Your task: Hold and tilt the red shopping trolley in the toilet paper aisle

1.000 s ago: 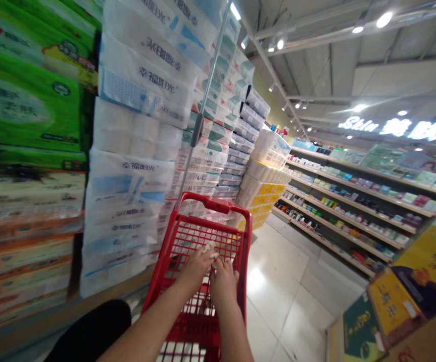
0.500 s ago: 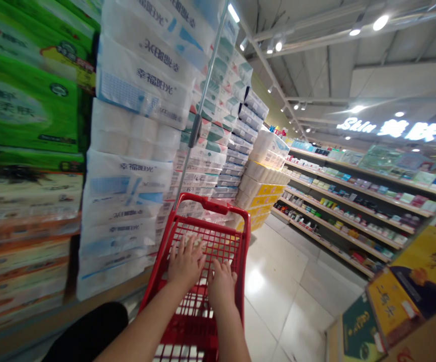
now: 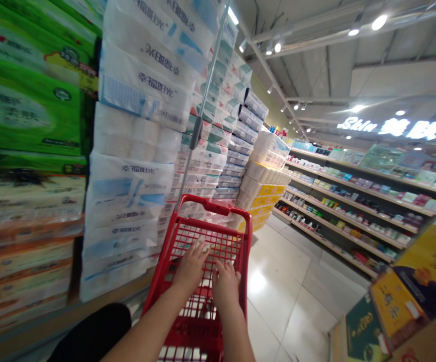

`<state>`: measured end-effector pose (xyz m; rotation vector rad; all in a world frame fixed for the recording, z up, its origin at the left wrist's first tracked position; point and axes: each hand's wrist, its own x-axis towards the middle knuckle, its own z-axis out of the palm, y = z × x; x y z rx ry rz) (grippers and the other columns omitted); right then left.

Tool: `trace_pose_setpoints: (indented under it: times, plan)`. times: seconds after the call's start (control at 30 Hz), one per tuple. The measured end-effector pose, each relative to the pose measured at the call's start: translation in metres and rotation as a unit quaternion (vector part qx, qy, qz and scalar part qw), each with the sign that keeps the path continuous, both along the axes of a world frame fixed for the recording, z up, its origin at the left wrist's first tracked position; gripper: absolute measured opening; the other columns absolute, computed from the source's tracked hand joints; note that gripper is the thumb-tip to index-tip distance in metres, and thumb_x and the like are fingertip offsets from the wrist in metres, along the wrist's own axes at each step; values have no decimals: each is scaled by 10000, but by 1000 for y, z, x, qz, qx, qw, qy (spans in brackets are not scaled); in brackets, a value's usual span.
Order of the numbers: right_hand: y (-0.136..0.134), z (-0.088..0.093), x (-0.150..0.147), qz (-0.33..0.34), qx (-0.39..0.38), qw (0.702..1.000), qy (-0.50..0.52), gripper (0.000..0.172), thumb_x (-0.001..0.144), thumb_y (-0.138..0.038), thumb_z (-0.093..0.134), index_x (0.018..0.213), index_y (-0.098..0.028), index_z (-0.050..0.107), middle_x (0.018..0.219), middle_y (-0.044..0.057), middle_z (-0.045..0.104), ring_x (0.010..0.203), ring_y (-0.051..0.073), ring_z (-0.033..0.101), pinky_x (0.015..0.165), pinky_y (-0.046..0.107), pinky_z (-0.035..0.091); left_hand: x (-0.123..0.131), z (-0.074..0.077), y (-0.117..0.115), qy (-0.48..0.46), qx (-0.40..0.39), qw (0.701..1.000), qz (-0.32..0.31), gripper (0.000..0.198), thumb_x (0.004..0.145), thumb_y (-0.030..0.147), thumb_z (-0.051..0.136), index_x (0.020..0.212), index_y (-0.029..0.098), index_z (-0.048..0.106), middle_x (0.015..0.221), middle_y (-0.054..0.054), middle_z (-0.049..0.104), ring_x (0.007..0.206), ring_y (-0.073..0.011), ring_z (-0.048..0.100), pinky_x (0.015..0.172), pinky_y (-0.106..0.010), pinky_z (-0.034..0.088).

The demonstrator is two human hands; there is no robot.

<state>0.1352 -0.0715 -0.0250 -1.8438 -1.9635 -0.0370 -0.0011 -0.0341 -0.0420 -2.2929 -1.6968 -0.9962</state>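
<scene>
A red shopping cart with a plastic grid basket stands in front of me. My left hand is over the grid, its fingers drawn together and bent at a small pale, crumpled-looking thing by the fingertips. What that thing is I cannot make out. Beside it, my right hand hovers over or rests on the grid, fingers slightly bent and apart, holding nothing visible. Whether the right fingertips touch the grid is unclear. Neither hand is on the cart's handle bar.
Tall stacks of wrapped toilet paper and green tissue packs line the left. A metal pole rises behind the cart. Tiled floor runs along the right, toward shelves of small boxes. Yellow cartons stand at the near right.
My left hand has shifted right and its spread fingers have drawn together, the pale thing moving with them. My right hand has moved slightly right. The view has shifted a little.
</scene>
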Motion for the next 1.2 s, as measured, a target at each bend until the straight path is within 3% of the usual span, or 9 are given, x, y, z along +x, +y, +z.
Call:
trace_pose_setpoints:
  times: [0.13, 0.27, 0.47, 0.6, 0.8, 0.9, 1.07, 1.13, 1.2]
  plan:
    - [-1, 0, 0, 4, 2, 1000, 8, 377, 917, -208, 415, 1244, -273, 591, 1251, 109, 615, 1318, 281, 418, 997, 489, 332, 0, 1, 0, -30, 19, 998, 44, 638, 752, -17, 389, 1336, 194, 532, 1459, -93, 441, 1381, -259, 340, 1139, -458, 319]
    - [-1, -2, 0, 4, -2, 1000, 3, 391, 910, -208, 432, 1270, -270, 571, 1264, 116, 606, 1322, 284, 413, 997, 490, 330, 1, 1, 0, -11, 8, 1000, -11, 608, 760, -9, 384, 1279, 236, 584, 1438, -30, 478, 1374, -240, 350, 1124, -459, 347]
    - [1, -4, -1, 3, 2, 1000, 6, 388, 911, -202, 423, 1264, -257, 573, 1243, 107, 618, 1323, 275, 411, 990, 456, 339, 0, 3, 1, -30, 19, 998, 57, 597, 768, 3, 396, 1299, 212, 570, 1436, -75, 475, 1358, -261, 372, 1127, -473, 330]
    - [2, -5, -1, 3, 3, 1000, 6, 396, 901, -197, 433, 1265, -262, 574, 1247, 104, 615, 1321, 281, 411, 995, 454, 332, 7, 0, -1, -10, 13, 1000, 17, 538, 810, 28, 387, 1254, 237, 607, 1433, -32, 484, 1360, -264, 361, 1117, -476, 346]
    - [1, -5, -2, 0, 2, 1000, -2, 401, 896, -190, 435, 1266, -262, 572, 1254, 105, 613, 1326, 267, 407, 983, 439, 351, 0, -1, 2, -15, 36, 998, 45, 636, 751, -14, 386, 1321, 216, 550, 1434, -76, 474, 1358, -269, 370, 1122, -485, 337]
    - [3, -5, -2, -4, -9, 1000, -4, 415, 881, -184, 453, 1275, -249, 566, 1267, 105, 607, 1331, 270, 401, 986, 434, 354, -1, -2, 1, -14, 29, 999, 24, 622, 747, -20, 387, 1288, 220, 580, 1435, -64, 477, 1368, -264, 359, 1123, -482, 343]
    - [0, -8, -1, -6, -14, 1000, 10, 424, 871, -187, 467, 1281, -229, 566, 1288, 117, 591, 1336, 283, 392, 998, 447, 351, -2, -9, -3, 1, 11, 997, -72, 607, 761, -21, 378, 1243, 268, 608, 1439, 13, 476, 1396, -212, 312, 1143, -445, 328]
    - [-4, -9, -1, 1, -9, 1000, 26, 427, 870, -184, 460, 1281, -235, 566, 1283, 114, 594, 1342, 287, 384, 1006, 462, 343, -5, -13, -2, -10, 21, 998, -51, 633, 771, -17, 367, 1309, 260, 552, 1465, -5, 444, 1402, -205, 301, 1146, -430, 318]
    - [-8, -10, 0, 14, -7, 999, 40, 430, 870, -189, 457, 1283, -246, 565, 1281, 107, 595, 1348, 296, 373, 1017, 492, 327, -6, -16, -1, -29, 32, 999, 8, 674, 779, -14, 351, 1402, 227, 443, 1504, -54, 381, 1403, -210, 305, 1143, -425, 308]
